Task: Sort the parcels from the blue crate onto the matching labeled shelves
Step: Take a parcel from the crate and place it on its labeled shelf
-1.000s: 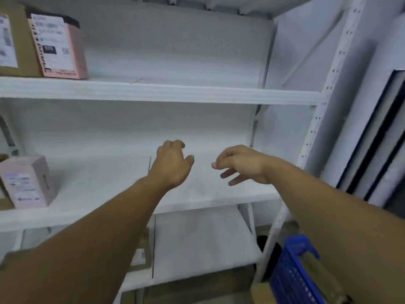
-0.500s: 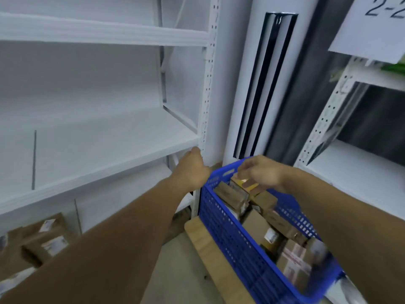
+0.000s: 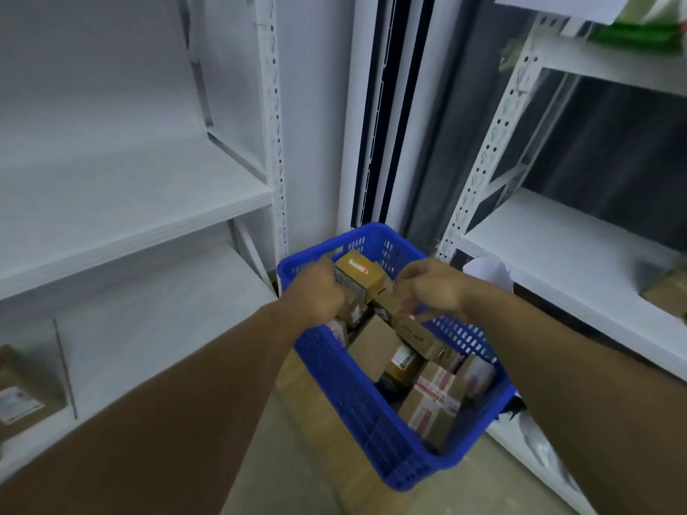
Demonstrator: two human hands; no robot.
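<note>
The blue crate (image 3: 357,399) stands on the floor between two white racks, filled with several cardboard parcels. A small yellow-brown parcel (image 3: 360,273) sits on top at the crate's far end. My left hand (image 3: 320,291) grips this parcel's left side, thumb up near its top edge. My right hand (image 3: 427,288) hovers just right of the parcel with its fingers loosely curled downward over the other boxes; the blur hides whether it touches anything. A taped parcel (image 3: 433,401) lies at the near end.
The white shelf (image 3: 122,202) of the left rack is at the left, and a brown parcel (image 3: 22,395) sits on the level below. The right rack's shelf (image 3: 580,254) holds a box (image 3: 665,288) at its edge. A wooden board (image 3: 297,381) lies under the crate.
My view swung right and down from the left rack to the crate. Both hands dropped from shelf height into the crate, and my left hand took hold of the yellow-brown parcel.
</note>
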